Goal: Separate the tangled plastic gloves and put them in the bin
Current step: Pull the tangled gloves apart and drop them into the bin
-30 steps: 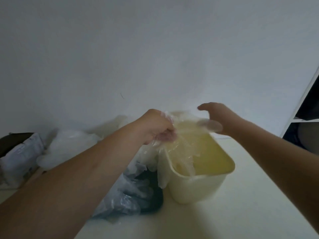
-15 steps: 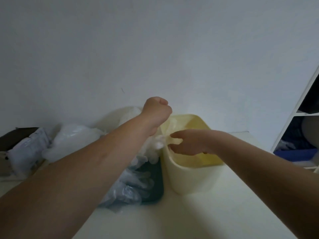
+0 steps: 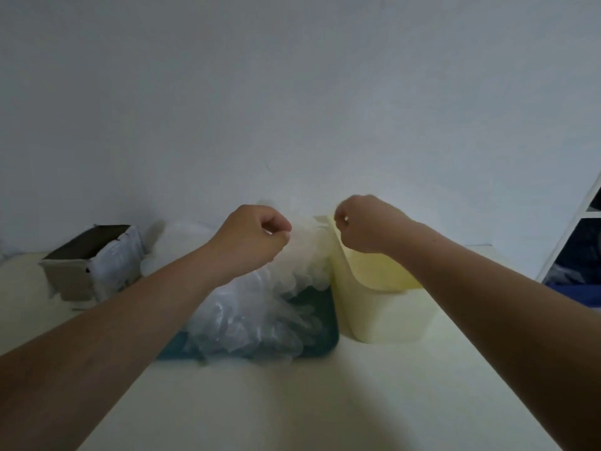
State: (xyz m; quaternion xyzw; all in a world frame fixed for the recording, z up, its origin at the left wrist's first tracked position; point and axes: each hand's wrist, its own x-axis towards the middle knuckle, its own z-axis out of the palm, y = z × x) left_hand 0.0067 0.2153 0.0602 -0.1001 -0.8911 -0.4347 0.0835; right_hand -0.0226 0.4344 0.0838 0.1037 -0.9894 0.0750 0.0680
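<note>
My left hand (image 3: 257, 236) and right hand (image 3: 364, 222) clench one glove (image 3: 307, 252), stretched sideways between them; bin (image 3: 383, 317) lies below the right.

Lighting: dim and even, with a cool grey-blue cast; the source lies outside the view.
Wall (image 3: 292, 92): flat grey, darkening toward the upper corners.
Worktop (image 3: 292, 402): pale, the brightest surface, with faint diffuse shading beside the arms.
Bin (image 3: 390, 320): soft shadow along its foot.
Plastic gloves (image 3: 253, 320): weak, dull highlights on the creases; outlines smeared.
Focus: soft throughout, fine detail lost to blur and compression.
Distortion: wide-angle; the shelf frame (image 3: 569, 232) leans at the right edge, and the left forearm (image 3: 113, 336) and right forearm (image 3: 504, 320) swell toward the lower corners.
</note>
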